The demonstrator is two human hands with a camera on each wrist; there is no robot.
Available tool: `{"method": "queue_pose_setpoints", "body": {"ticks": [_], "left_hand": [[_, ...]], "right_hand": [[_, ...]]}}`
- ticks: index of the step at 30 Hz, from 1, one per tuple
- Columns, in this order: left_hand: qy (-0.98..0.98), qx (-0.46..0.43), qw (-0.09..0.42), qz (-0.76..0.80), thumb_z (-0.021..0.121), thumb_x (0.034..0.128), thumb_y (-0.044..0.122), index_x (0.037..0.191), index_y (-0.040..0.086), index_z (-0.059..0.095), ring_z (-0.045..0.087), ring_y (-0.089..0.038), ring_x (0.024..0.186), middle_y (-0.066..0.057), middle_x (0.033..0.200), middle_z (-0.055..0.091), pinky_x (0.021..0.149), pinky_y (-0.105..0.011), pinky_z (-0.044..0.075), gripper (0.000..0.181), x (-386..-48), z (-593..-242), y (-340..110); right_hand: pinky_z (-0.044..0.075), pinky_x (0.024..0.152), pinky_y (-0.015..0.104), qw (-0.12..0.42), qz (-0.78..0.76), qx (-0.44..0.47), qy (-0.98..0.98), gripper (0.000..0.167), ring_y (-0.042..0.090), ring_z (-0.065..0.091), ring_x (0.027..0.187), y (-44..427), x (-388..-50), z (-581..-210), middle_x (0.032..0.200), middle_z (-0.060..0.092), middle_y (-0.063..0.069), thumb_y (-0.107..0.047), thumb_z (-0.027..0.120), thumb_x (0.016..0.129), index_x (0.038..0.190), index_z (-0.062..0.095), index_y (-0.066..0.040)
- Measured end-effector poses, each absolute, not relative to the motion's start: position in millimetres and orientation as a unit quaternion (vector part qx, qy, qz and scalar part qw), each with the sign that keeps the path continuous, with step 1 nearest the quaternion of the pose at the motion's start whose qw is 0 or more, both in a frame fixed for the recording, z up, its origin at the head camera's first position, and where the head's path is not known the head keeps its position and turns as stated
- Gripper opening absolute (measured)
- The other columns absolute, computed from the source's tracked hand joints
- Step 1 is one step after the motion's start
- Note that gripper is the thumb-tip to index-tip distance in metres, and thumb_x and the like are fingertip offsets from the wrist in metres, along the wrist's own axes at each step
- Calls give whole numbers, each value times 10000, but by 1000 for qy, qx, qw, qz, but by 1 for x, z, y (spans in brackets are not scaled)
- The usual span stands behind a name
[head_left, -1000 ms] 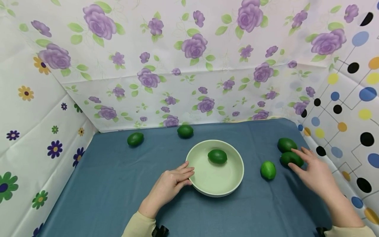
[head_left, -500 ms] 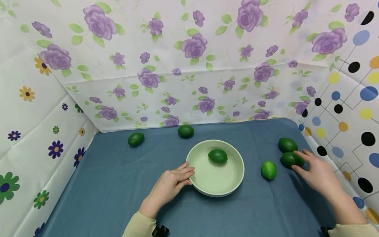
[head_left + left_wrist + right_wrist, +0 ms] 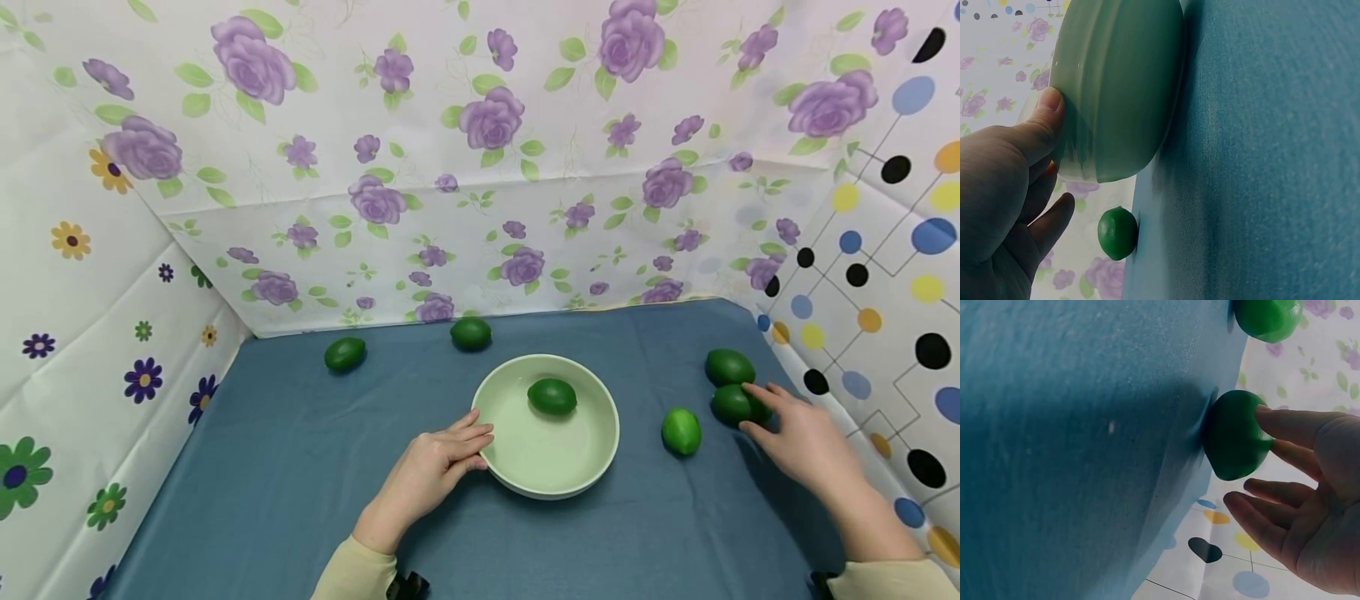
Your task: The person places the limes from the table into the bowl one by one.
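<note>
A pale green bowl (image 3: pixel 551 467) stands mid-table with one dark green lime (image 3: pixel 552 397) inside. My left hand (image 3: pixel 427 467) holds its left rim, fingers over the edge and the thumb on the outer wall, as the left wrist view shows. At the right, my right hand (image 3: pixel 806 437) has its thumb and index finger around the right end of another dark green lime (image 3: pixel 1235 434), which rests on the cloth. The thumb tip touches this lime; part of the index finger is hidden behind it. A further dark lime (image 3: pixel 729 367) lies right behind, touching or nearly so.
A brighter green lime (image 3: pixel 681 431) sits between the bowl and my right hand. Two more dark limes, one at far left (image 3: pixel 345 354) and one behind the bowl (image 3: pixel 471 333), lie near the back. Patterned sheets (image 3: pixel 420 233) wall the blue cloth (image 3: pixel 285 467).
My right hand has shifted very slightly right and toward me at the lime. The left hand and the bowl stay in place.
</note>
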State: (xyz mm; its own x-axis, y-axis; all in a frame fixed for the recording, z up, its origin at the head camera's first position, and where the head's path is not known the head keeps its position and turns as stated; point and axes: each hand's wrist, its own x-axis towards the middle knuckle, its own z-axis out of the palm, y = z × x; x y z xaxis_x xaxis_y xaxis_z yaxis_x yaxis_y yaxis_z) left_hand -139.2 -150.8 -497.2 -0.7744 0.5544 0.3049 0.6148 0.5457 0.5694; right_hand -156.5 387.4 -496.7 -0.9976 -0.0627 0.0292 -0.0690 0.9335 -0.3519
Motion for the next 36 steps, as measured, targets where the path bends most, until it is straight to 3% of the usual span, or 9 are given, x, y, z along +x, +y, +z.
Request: {"method": "queue_pose_setpoints", "body": {"ticks": [15,29,36], "left_hand": [[-878,-333,45,-341,770,981,242,1372,93,748,474,-145,1486,29,1451,664,1105,-309,540,419,-139,-497,-150],[-873,-341,62,-343,799,957,210,1356,73,754,511,-221,1469,-21,1430,686,1083,-343,562,425,-140,-498,-151],[-876,-337,54,-339,783,971,227,1368,83,749,496,-187,1478,2,1443,674,1091,-301,549,424,-139,-498,-150]], "right_hand": [[459,934,810,-4,188,28,-982,697,705,457,1270,380,-165,-495,1520,400,462,-278,765,1010,1573,492,29],[482,897,797,1,194,31,-980,701,689,491,1247,374,-166,-498,1505,441,439,-205,780,989,1579,474,17],[517,814,762,-24,185,19,-982,736,677,532,1195,373,-165,-501,1489,444,443,-177,790,974,1597,440,-3]]}}
